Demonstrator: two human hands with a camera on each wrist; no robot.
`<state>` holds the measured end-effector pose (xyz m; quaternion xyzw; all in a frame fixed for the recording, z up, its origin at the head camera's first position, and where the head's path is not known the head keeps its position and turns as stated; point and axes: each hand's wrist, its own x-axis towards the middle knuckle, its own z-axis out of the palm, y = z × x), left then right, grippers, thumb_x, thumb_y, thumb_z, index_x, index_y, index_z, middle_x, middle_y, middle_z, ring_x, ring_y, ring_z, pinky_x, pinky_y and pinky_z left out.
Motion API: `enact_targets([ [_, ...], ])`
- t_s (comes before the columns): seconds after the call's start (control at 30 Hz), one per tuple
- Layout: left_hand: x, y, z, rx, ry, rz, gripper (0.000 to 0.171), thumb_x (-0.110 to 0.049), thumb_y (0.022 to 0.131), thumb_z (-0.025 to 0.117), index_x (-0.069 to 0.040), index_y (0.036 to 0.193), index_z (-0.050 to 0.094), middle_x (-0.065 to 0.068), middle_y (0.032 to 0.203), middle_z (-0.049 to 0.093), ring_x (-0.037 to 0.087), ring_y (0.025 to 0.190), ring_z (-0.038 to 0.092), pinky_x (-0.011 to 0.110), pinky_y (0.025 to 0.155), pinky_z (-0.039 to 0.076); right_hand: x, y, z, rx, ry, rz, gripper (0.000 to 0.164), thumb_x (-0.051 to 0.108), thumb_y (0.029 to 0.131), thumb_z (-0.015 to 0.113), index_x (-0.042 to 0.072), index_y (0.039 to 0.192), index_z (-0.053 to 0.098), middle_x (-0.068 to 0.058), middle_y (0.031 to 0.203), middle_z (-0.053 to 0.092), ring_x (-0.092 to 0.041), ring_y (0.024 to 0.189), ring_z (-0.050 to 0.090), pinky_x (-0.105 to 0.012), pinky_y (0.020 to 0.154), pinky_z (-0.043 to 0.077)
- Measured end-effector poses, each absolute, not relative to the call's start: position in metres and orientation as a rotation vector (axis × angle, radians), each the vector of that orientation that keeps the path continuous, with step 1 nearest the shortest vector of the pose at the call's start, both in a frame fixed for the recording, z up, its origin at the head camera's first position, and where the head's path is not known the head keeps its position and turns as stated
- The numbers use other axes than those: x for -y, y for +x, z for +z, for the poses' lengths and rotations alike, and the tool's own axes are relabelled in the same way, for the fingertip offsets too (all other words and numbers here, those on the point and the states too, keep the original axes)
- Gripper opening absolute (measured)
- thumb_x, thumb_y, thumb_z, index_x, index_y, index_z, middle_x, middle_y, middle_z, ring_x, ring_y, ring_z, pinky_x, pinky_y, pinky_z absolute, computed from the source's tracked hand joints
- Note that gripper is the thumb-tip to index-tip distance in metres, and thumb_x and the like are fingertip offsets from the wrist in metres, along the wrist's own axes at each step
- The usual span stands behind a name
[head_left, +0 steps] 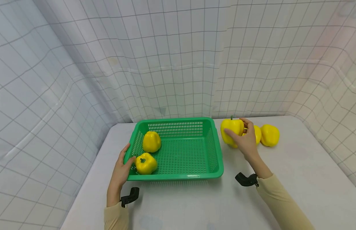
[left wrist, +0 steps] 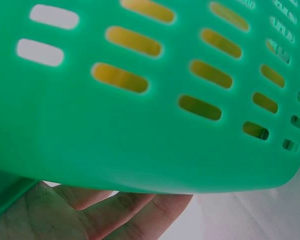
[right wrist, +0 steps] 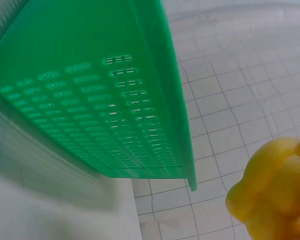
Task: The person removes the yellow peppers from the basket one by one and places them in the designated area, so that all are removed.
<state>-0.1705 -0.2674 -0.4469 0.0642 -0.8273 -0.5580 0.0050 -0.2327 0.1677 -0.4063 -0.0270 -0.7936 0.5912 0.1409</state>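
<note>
A green slotted basket point(head_left: 215, 150) sits on the white table and holds two yellow peppers point(head_left: 151, 141) point(head_left: 146, 163) at its left end. My left hand point(head_left: 122, 167) grips the basket's left rim, thumb inside near the front pepper. In the left wrist view the basket wall point(left wrist: 140, 125) fills the frame, with my fingers point(left wrist: 115, 210) beneath it. My right hand point(head_left: 244, 140) holds a third yellow pepper point(head_left: 231, 128) just right of the basket. The right wrist view has that pepper point(right wrist: 275, 195) at lower right and the basket side point(right wrist: 90, 100) at left.
Two more yellow peppers point(head_left: 257, 134) point(head_left: 269, 135) lie on the table point(head_left: 295, 166) behind my right hand. Checked white curtains point(head_left: 166, 64) enclose the table on three sides. Black wrist mounts point(head_left: 246, 179) point(head_left: 130, 196) sit on both forearms.
</note>
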Motion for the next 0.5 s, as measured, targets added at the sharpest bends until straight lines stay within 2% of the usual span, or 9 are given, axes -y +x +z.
enact_targets([
  [0.5, 0.268, -0.170, -0.448, 2.587, 0.191, -1.749, 0.060, -0.028, 0.101, 0.045, -0.030, 0.153, 0.014, 0.013, 0.155, 0.012, 0.034, 0.128, 0.027, 0.055, 0.100, 0.023, -0.198, -0.222, -0.428, 2.424, -0.242, 1.684, 0.081, 0.043, 0.082, 0.073, 0.007, 0.141, 0.031, -0.015, 0.127, 0.038, -0.023, 0.103, 0.038, -0.030, 0.080, 0.040],
])
